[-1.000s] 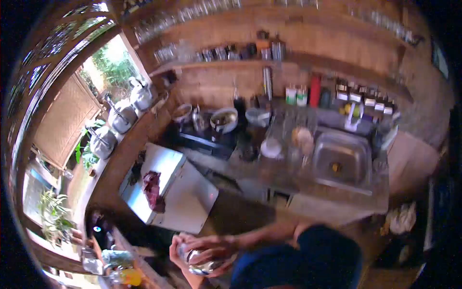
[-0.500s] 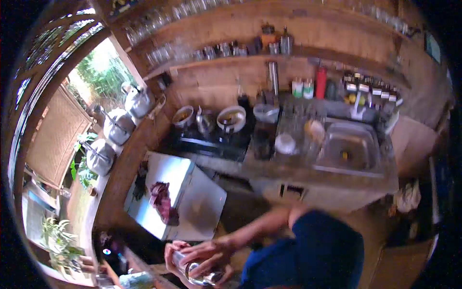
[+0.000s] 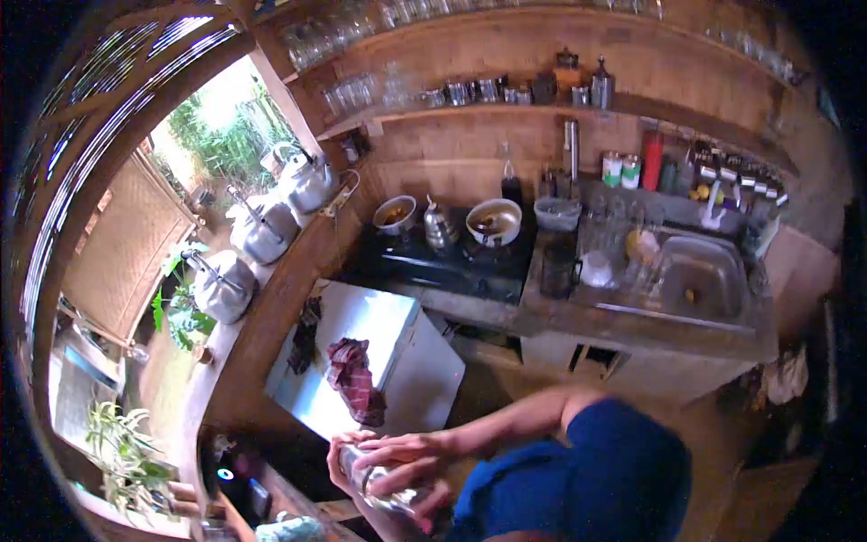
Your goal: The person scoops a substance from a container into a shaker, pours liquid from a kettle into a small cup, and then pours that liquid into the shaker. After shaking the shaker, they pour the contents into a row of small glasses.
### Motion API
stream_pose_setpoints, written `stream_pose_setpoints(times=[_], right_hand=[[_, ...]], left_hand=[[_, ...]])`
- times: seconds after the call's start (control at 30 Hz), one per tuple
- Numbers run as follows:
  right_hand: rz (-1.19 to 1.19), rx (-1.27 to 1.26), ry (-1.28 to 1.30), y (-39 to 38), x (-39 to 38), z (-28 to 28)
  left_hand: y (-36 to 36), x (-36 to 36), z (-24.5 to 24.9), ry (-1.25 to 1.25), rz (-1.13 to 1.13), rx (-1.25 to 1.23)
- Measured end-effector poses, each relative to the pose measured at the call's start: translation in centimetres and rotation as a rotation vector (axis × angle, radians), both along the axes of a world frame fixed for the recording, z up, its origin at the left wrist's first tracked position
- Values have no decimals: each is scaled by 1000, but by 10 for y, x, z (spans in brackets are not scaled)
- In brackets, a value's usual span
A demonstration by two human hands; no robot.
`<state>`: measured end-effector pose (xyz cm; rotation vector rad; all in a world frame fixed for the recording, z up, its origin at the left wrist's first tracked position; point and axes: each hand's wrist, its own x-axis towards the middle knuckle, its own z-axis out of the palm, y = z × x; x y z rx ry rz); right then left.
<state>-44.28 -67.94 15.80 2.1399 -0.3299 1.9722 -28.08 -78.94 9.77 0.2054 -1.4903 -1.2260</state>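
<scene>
Near the bottom middle of the head view, both my hands are wrapped around a shiny metal container (image 3: pixel 377 476). It is roughly cylindrical and tilted, and the fingers cover much of it. My left hand (image 3: pixel 340 462) grips its far left side, fingers curled round it. Over the top and near side lies my right hand (image 3: pixel 411 459), its fingers bent across the metal. Just beyond the hands is a white box-like cabinet (image 3: pixel 433 375), with a crumpled dark red cloth (image 3: pixel 357 379) on its top and a darker cloth (image 3: pixel 305 339) beside that.
A black stove (image 3: pixel 433 271) bears pots and a small metal kettle (image 3: pixel 439 226). To its right are a glass jug, glasses and a steel sink (image 3: pixel 704 280). Several large kettles (image 3: pixel 223 287) line the left window ledge. Shelves (image 3: pixel 506 108) with glasses and jars run above.
The view has swung left, so the room's contents appear further right, and it is sharper. Both hands still hold the metal container; the right fingers have shifted slightly on it.
</scene>
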Motion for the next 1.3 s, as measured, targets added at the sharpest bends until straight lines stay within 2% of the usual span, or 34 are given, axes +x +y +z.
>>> stream_pose_setpoints(times=[0.07,0.13,0.2,0.27,0.33,0.37,0.47,0.5,0.6,0.67,0.7,0.77,0.83,0.9,0.93,0.97,1.03,1.07,1.1,1.17,1.23,1.3], right_hand=[[-69,-84,383,-27,-17,32],[-127,-109,596,-56,-26,69],[-154,-142,660,-80,-20,90],[-161,-142,565,-57,-11,45],[-138,-102,415,-31,-2,-6],[-124,-93,357,-22,4,-29],[-95,-95,374,-21,2,-38],[-99,-103,421,-28,0,-18],[-135,-138,674,-58,-22,67],[-143,-137,733,-71,-29,104],[-148,-161,709,-63,-30,101],[-160,-182,661,-26,-33,63],[-142,-179,517,21,-31,6],[-128,-143,370,60,-26,-41],[-114,-132,359,72,-27,-52],[-100,-124,372,79,-26,-48],[-116,-137,512,84,-41,-7],[-135,-147,609,84,-50,22],[-155,-143,701,86,-61,55],[-167,-120,774,93,-74,83],[-204,-171,753,125,-83,65],[-199,-180,618,173,-77,0]], left_hand=[[-39,-4,98,-133,-591,21],[-63,-16,157,-369,-487,165],[-78,-27,175,-435,-457,222],[-54,-8,166,-369,-459,189],[-16,9,127,-258,-335,95],[-13,6,105,-190,-302,124],[-8,-18,29,34,-199,257],[-5,-7,28,67,-154,318],[-48,-20,144,-194,-290,313],[-66,-27,170,-330,-387,358],[-56,-24,174,-340,-429,351],[-3,-20,155,-278,-527,299],[69,-23,101,-116,-477,267],[94,-47,20,142,-314,558],[96,-52,4,209,-307,605],[103,-50,8,177,-323,566],[114,-39,68,-47,-489,287],[114,-39,94,-128,-546,245],[94,-45,120,-246,-534,302],[92,-56,129,-308,-477,467],[121,-57,127,-238,-520,447],[201,-48,106,-102,-637,255]])
